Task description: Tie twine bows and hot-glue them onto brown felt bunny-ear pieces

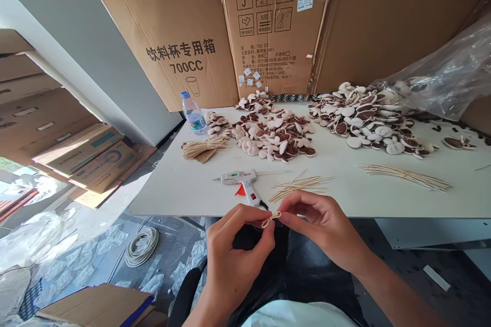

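Note:
Over my lap at the table's front edge, my left hand and my right hand meet at a small cream cord bow. Thumb and fingers of the left pinch one side of its loops, while the right pinches the other end. Just beyond them lies a white glue gun with a red trigger, a glue stick out of its back. Beside it are loose pale thin sticks. Farther back sits a heap of white and brown plush pieces.
On the white table stand a water bottle and a stick bundle; another bundle lies right. A second plush heap is at back right. Large cartons wall the back. Coiled cable lies on the floor.

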`<action>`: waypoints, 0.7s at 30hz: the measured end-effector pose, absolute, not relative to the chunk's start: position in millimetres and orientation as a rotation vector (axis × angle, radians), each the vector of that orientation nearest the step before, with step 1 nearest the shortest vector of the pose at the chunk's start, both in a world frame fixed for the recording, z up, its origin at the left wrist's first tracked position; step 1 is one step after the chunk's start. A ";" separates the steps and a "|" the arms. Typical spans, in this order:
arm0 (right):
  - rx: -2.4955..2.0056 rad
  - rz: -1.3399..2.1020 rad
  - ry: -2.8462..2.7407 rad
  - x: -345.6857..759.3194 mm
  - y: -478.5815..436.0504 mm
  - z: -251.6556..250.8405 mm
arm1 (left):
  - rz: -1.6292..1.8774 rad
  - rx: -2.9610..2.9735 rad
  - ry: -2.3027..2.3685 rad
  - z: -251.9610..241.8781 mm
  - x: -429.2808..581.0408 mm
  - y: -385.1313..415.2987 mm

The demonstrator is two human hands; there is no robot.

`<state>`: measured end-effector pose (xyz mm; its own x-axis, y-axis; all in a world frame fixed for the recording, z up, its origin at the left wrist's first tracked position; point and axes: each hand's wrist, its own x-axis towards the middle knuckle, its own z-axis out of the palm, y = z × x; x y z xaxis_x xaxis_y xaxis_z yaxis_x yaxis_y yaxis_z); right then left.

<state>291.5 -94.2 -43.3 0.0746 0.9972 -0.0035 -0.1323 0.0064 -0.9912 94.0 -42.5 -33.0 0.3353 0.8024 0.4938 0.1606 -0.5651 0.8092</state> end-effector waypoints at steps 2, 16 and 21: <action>-1.151 1.210 -1.056 291.5 -94.8 -42.5 | 1.250 1.958 0.839 -31.9 94.6 -42.5; -1.129 1.159 -1.155 288.4 -95.7 -33.7 | 1.222 1.984 0.789 -27.5 95.4 -40.0; -1.148 1.125 -1.168 286.8 -95.8 -34.1 | 1.123 1.930 0.807 -24.5 94.3 -41.0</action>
<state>286.8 -95.8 -34.1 0.0646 0.9948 0.0786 -0.0411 0.0813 -0.9958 94.3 -41.0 -24.5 0.4165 0.8033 0.4258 0.1468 -0.5216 0.8405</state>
